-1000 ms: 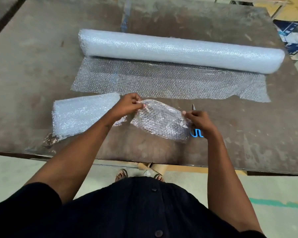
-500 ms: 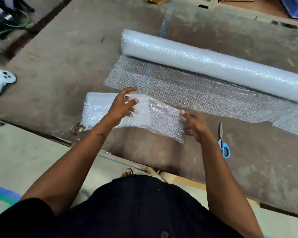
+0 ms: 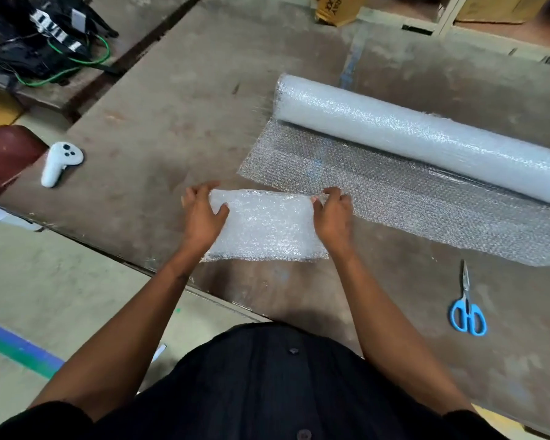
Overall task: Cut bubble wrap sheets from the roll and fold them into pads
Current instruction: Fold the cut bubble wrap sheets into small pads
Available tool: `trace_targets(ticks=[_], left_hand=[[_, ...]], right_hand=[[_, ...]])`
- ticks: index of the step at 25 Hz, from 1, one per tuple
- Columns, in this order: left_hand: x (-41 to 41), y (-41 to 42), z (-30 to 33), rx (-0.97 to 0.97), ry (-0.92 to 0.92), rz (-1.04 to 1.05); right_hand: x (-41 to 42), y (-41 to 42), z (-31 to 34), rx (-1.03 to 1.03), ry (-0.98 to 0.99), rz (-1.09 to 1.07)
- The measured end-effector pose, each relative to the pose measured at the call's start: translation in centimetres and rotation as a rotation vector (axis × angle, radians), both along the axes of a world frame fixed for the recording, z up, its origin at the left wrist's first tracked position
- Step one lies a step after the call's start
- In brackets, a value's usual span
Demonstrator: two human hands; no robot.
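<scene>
Head cam, looking down: left hand (image 3: 200,214) and right hand (image 3: 332,214) both have fingers pinching the far corners of a folded clear bubble wrap pad (image 3: 264,227) lying on the scuffed brown worktop (image 3: 172,122). At 2 o'clock sits the big bubble wrap roll (image 3: 426,134), with blue-handled scissors (image 3: 467,306) at 4 o'clock and a white game controller (image 3: 61,161) at 9.

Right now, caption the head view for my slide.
Both hands, left and right, hold a folded bubble wrap pad beside the roll.
</scene>
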State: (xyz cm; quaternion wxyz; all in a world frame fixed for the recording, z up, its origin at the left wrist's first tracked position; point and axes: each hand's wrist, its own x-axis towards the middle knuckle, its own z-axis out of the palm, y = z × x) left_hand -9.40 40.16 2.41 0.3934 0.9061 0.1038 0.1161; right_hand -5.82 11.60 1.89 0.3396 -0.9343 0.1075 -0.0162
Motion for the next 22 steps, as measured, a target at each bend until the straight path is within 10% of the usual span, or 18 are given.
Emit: trace_targets(ticks=[3, 9, 22], left_hand=[[-1.4, -0.8, 0.0, 0.21, -0.13, 0.069], [-0.3, -3.4, -2.6, 0.631, -0.062, -0.35], [0.6, 0.0, -4.2, 0.473, 0.177, -0.341]], right_hand=[[-1.6, 2.3, 1.0, -0.457, -0.189, 0.057], [-2.7, 7.5, -1.8, -0.384, -0.132, 0.443], [-3.4, 3.2, -3.5, -0.237, -0.033, 0.229]])
